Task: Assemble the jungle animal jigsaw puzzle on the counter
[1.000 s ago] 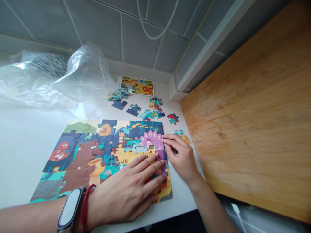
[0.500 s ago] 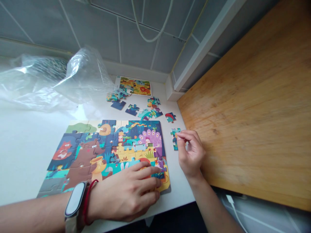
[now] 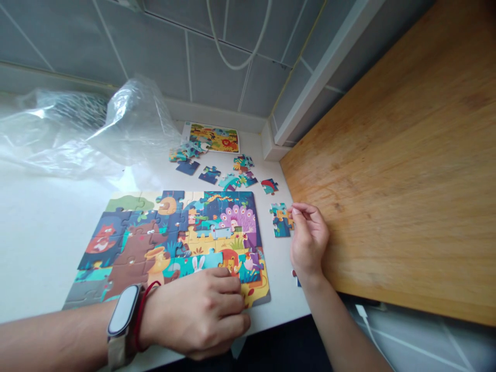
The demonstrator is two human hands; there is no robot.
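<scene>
A colourful animal jigsaw puzzle (image 3: 170, 243) lies assembled on the white table (image 3: 42, 227). My left hand (image 3: 201, 315), with a white watch and red cord at the wrist, rests at the puzzle's near right corner, fingers curled over the table edge. To the right of the puzzle, my right hand (image 3: 308, 237) pinches a loose piece (image 3: 282, 220) of joined blue and orange parts at its right edge.
Several loose pieces (image 3: 232, 173) and a small reference picture (image 3: 214, 138) lie beyond the puzzle. A crumpled clear plastic bag (image 3: 85, 129) sits at the back left. A wooden board (image 3: 395, 170) rises along the right. A grey tiled wall stands behind. Another small piece (image 3: 296, 279) lies under my right wrist.
My right hand left the puzzle's right edge and moved right to the loose piece. My left hand slid back toward the near corner and curled its fingers.
</scene>
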